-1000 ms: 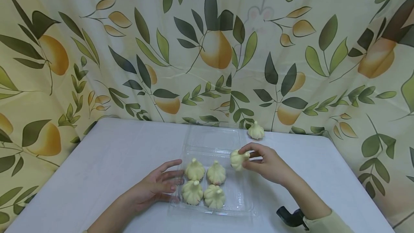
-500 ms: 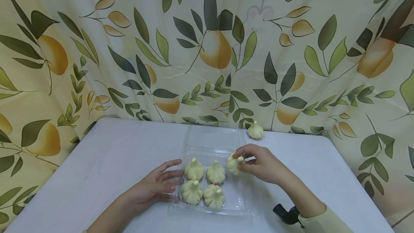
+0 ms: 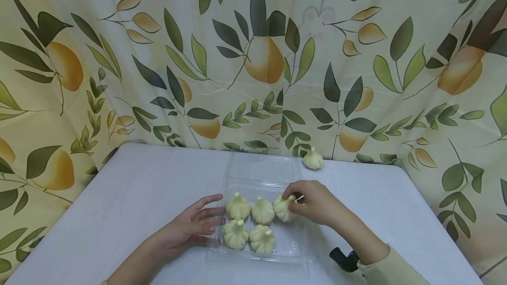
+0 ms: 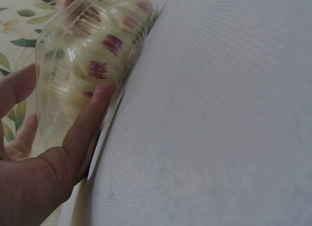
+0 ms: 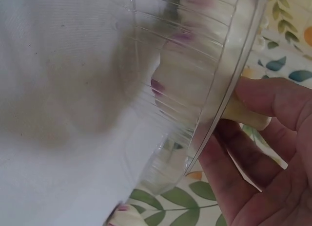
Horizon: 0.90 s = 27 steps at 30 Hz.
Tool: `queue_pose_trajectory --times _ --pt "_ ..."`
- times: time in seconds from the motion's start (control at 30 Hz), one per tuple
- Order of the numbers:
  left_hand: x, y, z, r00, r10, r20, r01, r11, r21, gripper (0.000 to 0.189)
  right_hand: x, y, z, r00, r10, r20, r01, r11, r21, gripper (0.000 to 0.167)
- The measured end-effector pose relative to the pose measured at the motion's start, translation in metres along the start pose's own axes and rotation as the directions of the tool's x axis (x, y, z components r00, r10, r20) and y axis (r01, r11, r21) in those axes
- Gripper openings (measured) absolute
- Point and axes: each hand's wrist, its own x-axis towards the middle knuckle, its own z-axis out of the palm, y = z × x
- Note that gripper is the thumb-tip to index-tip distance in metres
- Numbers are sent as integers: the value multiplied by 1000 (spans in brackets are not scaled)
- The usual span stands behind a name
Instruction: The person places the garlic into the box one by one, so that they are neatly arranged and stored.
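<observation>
In the head view, my right hand (image 3: pixel 317 201) pinches a pale garlic bulb (image 3: pixel 282 211) by its stem, inside the back right part of a clear plastic clamshell box (image 3: pixel 287 243). The right wrist view shows that bulb (image 5: pixel 183 77) through the ribbed wall, with purplish marks low on it. Several more garlic bulbs (image 3: pixel 262 239) sit in the box, stems up, in two rows at its left and middle. My left hand (image 3: pixel 192 225) rests against the box's left side, fingers spread. In the left wrist view, a fingertip (image 4: pixel 104 92) touches the clear wall.
The box's lid (image 3: pixel 261 166) lies folded back behind it. One loose garlic bulb (image 3: pixel 313 159) stands near the white table's (image 3: pixel 158 179) back edge. A black curved object (image 3: pixel 343 260) is by the right forearm. A leaf-and-fruit patterned curtain (image 3: pixel 237 100) hangs behind.
My right hand has moved left and down, bringing its garlic bulb into the box beside the back middle one, which has shifted slightly left. The left hand stays put.
</observation>
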Motion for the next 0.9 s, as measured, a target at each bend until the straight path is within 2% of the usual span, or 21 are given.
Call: queue_pose_trajectory --times 0.17,0.43,0.67,0.9 --pt "0 0 0 1000 2 0 -2 1000 2 83 2 -1 3 1000 -6 12 6 999 -53 19" --pt "0 1 1 1000 10 4 -10 1000 5 82 2 0 4 1000 -26 15 26 1000 -15 24" --pt "-1 2 2 1000 23 11 -23 1000 -1 81 -2 3 -9 1000 -16 -9 16 997 79 26" --pt "-2 3 3 1000 25 15 -25 1000 -6 81 -2 19 -22 996 69 -51 -55 969 242 31"
